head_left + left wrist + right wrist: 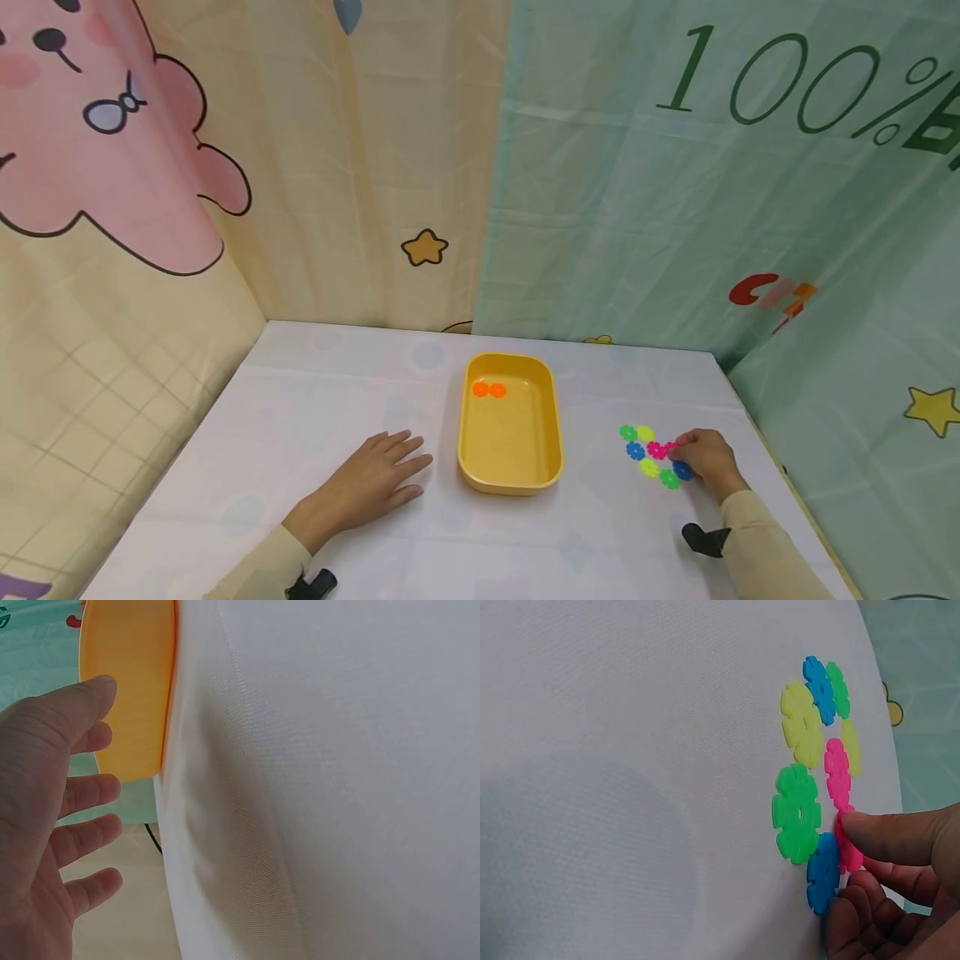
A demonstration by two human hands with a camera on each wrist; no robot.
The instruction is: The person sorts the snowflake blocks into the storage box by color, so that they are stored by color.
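My right hand (708, 458) is low over the right side of the table, at a cluster of flower-shaped plastic discs. Its thumb and index finger pinch a pink disc (849, 853), whose edge meets a second pink disc (838, 769). Around these lie green (797, 814), blue (823, 877) and yellow discs (801, 724). My left hand (371, 473), palm down with fingers spread, holds nothing and is left of a yellow tray (510, 488). Two orange discs (489, 390) lie side by side at the tray's far left end.
White patterned cloth covers the table (360, 367). Printed curtains (360, 167) hang behind it and along both sides. The tray stands between the two hands, with raised walls.
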